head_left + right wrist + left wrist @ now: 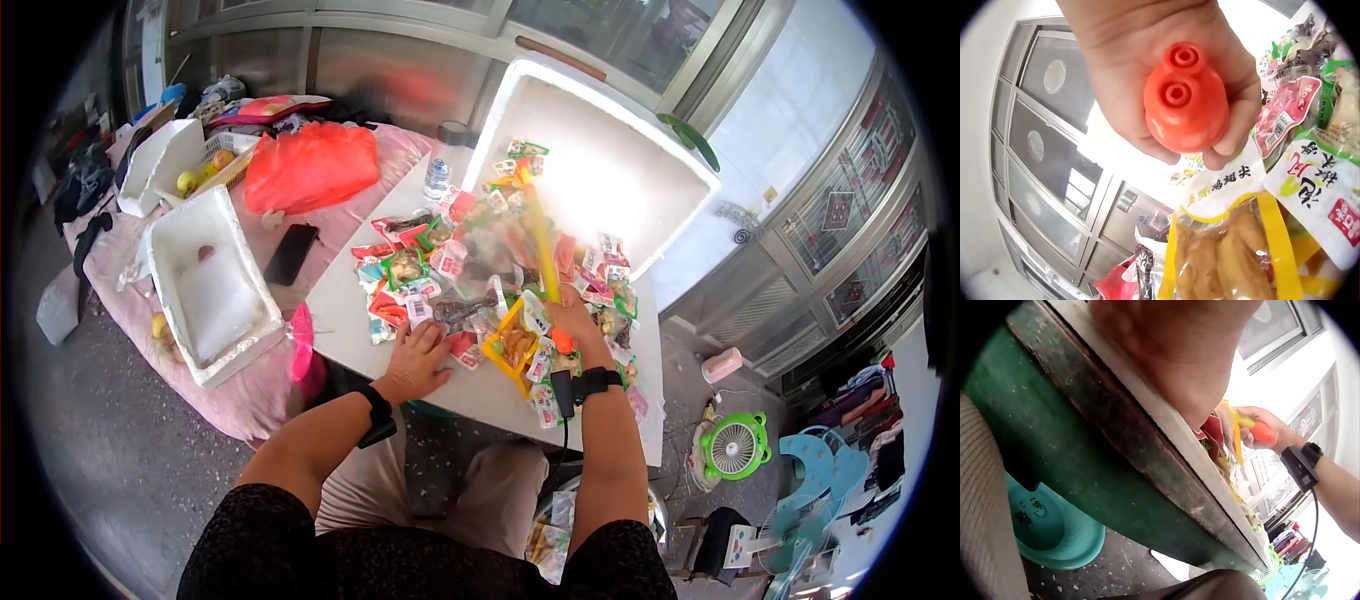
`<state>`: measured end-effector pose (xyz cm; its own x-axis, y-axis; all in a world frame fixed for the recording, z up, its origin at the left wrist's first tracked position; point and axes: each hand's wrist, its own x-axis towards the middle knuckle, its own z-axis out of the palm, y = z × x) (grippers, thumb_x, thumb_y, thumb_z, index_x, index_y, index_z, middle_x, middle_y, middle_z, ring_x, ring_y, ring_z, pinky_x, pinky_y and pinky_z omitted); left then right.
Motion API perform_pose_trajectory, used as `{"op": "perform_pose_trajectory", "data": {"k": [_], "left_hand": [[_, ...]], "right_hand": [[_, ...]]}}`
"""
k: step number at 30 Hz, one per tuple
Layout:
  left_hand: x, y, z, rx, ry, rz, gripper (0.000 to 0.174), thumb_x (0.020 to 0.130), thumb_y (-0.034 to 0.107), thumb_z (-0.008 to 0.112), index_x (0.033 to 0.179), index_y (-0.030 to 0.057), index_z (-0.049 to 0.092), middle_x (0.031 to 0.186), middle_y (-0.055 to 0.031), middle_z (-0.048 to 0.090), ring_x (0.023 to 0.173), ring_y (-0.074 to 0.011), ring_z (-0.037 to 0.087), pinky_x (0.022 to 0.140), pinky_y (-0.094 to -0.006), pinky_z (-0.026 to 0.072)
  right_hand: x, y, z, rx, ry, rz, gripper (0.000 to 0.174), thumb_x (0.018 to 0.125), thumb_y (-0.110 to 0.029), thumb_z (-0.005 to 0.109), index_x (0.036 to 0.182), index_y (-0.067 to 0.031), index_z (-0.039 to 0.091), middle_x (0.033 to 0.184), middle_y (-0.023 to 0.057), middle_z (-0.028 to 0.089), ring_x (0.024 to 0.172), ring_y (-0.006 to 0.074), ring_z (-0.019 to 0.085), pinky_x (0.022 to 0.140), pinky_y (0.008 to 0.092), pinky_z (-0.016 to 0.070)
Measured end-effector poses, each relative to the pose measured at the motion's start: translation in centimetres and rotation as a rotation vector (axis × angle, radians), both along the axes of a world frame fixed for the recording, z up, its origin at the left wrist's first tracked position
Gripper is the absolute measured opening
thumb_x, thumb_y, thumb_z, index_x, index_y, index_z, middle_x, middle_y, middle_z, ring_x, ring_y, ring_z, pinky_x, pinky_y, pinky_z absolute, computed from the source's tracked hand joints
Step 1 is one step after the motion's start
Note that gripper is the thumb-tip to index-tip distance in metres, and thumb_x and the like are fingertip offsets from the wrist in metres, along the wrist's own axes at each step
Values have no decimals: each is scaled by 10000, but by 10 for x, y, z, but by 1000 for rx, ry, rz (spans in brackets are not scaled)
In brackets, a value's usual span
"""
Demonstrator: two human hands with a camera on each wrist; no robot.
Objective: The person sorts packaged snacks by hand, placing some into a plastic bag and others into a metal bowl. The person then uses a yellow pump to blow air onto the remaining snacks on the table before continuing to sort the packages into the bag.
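Observation:
My right hand (572, 315) grips a long yellow stick (543, 240) that slants up and away over a heap of snack packets (490, 235). A rounded orange end knob (1188, 112) pokes out below the fist; the right wrist view shows two ringed holes in it. Beneath that hand lies a yellow-edged clear packet (1225, 250) with brown pieces inside. My left hand (415, 362) rests at the table's front edge, fingers spread and reaching onto the nearest packets. In the left wrist view its fingers are hidden beyond the palm.
A white foam box (600, 150) stands tilted behind the heap on the white table (335, 290). On the pink-covered surface to the left are another foam box (215, 290), a red plastic bag (315, 165) and a black phone (292, 253). A turquoise basin (1079, 540) sits under the table.

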<state>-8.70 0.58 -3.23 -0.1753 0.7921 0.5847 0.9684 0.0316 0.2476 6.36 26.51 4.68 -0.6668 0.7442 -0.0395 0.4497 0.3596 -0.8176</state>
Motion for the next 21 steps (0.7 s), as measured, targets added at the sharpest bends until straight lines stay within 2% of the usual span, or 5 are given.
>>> {"op": "perform_pose_trajectory", "data": {"k": [2, 5, 13, 17, 21], "left_hand": [[1, 0, 0, 2, 0, 0, 459, 607, 315, 616, 999, 96, 522, 1140, -105, 408, 1121, -261, 335, 931, -503, 189], [0, 0, -1, 3, -6, 7, 453, 612, 318, 615, 998, 98, 523, 1134, -106, 411, 1120, -262, 336, 931, -504, 189], [2, -1, -4, 47, 25, 14, 439, 606, 332, 623, 968, 102, 532, 1120, -115, 415, 1111, -275, 339, 927, -512, 195], [4, -2, -5, 39, 44, -16, 444, 598, 337, 630, 966, 106, 535, 1106, -117, 412, 1107, -278, 339, 924, -518, 197], [2, 0, -4, 32, 44, -19, 447, 593, 332, 631, 967, 106, 535, 1104, -115, 411, 1112, -274, 332, 924, -521, 201]], "right_hand": [[15, -40, 18, -30, 25, 41, 296, 752, -57, 508, 1034, -38, 423, 640, 11, 452, 527, 105, 453, 445, 252, 410], [70, -45, -16, 35, 0, 140, 389, 771, -67, 494, 1138, -67, 367, 689, 27, 466, 477, 116, 467, 425, 257, 416], [188, -186, 25, -282, -106, 5, 550, 758, -76, 534, 1247, -73, 282, 657, 48, 506, 493, 113, 498, 444, 240, 407], [201, -186, 32, -348, 158, 13, 542, 755, -38, 524, 1242, -74, 287, 623, 38, 500, 439, 112, 477, 419, 234, 396], [148, -123, 39, -199, 135, -101, 516, 760, -36, 499, 1234, -77, 300, 629, 39, 496, 425, 111, 474, 410, 234, 398]]}}
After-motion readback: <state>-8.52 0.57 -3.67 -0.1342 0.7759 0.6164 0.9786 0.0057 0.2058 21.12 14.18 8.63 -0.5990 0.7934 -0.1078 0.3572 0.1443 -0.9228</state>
